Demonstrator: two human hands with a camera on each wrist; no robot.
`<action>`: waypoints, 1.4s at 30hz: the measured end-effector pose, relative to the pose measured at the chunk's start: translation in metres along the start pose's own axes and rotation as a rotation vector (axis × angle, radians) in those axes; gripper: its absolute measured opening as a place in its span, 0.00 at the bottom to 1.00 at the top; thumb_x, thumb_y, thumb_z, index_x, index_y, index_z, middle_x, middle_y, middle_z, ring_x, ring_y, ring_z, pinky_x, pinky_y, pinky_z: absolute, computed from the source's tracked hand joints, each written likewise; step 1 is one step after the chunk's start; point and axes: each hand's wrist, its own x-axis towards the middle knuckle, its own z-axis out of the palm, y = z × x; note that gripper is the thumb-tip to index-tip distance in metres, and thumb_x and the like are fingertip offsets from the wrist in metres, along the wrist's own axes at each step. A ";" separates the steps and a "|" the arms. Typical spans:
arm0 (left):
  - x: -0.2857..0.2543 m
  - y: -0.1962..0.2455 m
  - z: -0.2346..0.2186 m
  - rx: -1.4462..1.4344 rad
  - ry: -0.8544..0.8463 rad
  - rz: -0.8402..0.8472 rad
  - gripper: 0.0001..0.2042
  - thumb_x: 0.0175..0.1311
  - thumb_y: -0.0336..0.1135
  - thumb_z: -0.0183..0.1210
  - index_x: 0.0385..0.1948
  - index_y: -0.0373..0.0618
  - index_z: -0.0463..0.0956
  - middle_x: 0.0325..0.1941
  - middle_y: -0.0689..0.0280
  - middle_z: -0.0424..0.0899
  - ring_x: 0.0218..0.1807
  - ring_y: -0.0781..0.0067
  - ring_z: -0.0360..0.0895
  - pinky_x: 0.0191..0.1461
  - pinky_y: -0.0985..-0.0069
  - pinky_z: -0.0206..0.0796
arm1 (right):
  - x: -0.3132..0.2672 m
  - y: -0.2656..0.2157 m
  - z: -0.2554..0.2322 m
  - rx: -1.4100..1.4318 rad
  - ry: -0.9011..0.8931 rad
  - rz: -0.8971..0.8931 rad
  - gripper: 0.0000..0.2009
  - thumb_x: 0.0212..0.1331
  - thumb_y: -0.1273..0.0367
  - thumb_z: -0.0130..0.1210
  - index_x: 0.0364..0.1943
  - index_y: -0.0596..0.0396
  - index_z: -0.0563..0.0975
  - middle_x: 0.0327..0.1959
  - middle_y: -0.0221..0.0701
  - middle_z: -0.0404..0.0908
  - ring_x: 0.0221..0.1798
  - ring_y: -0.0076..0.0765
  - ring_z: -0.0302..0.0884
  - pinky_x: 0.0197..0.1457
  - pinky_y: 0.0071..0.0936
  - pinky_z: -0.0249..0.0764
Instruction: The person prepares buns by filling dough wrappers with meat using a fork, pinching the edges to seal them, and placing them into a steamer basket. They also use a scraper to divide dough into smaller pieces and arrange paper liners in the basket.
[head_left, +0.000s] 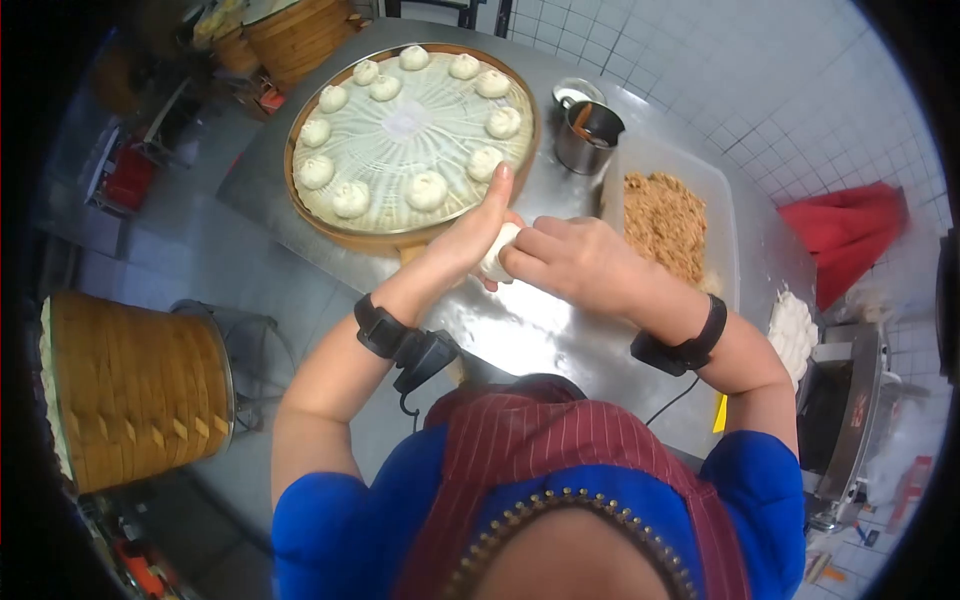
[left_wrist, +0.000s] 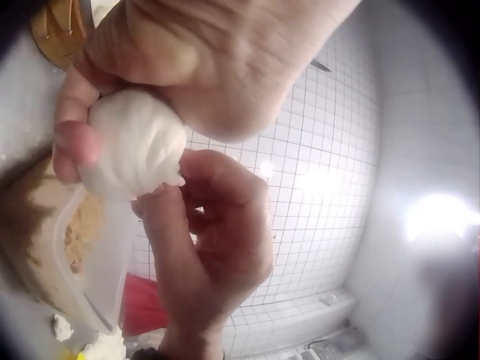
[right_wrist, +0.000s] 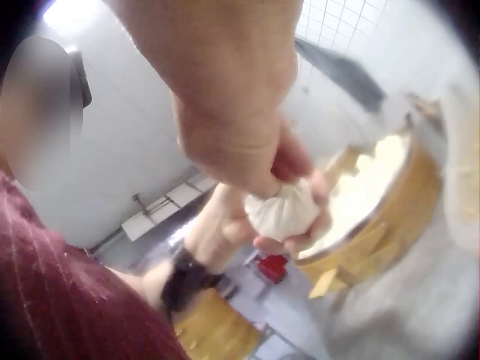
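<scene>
A white pleated dough bun (head_left: 499,254) is between the two hands, above the steel table. My left hand (head_left: 468,238) cradles it in the palm, with fingers curled round its side in the left wrist view. From the right, my right hand (head_left: 578,258) pinches the gathered pleats at the top of the bun (left_wrist: 133,142). The folds fan out below these fingertips on the bun (right_wrist: 285,213) in the right wrist view. Just beyond the left hand is a round bamboo steamer with a pale liner (head_left: 420,125), and several finished buns (head_left: 426,190) sit around it.
To the right stands a plastic tub (head_left: 733,235) of brown crumbly filling (head_left: 663,225), with a metal pot (head_left: 583,155) behind it. White dough (head_left: 792,335) lies at the right. Stacked bamboo steamers (head_left: 145,390) stand at the left, off the steel table (head_left: 525,335).
</scene>
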 end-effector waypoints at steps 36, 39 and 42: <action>0.066 0.002 -0.194 -0.561 -0.025 -0.015 0.36 0.64 0.68 0.29 0.54 0.42 0.65 0.41 0.56 0.80 0.29 0.62 0.82 0.15 0.75 0.70 | 0.190 0.106 0.107 0.499 -0.110 0.156 0.10 0.48 0.74 0.61 0.37 0.54 0.79 0.37 0.32 0.76 0.39 0.35 0.76 0.43 0.27 0.72; 0.070 -0.001 -0.195 -0.551 -0.042 0.012 0.36 0.64 0.67 0.29 0.54 0.41 0.65 0.41 0.55 0.79 0.29 0.62 0.82 0.17 0.73 0.73 | 0.190 0.106 0.098 0.676 -0.064 0.301 0.13 0.52 0.72 0.59 0.43 0.55 0.76 0.45 0.31 0.75 0.41 0.33 0.76 0.44 0.28 0.72; 0.076 -0.012 -0.205 -0.602 -0.105 0.021 0.36 0.65 0.67 0.29 0.55 0.40 0.64 0.42 0.55 0.79 0.31 0.60 0.82 0.24 0.69 0.77 | 0.185 0.114 0.097 0.927 0.043 0.626 0.23 0.55 0.68 0.60 0.56 0.53 0.69 0.55 0.32 0.71 0.49 0.30 0.74 0.48 0.29 0.72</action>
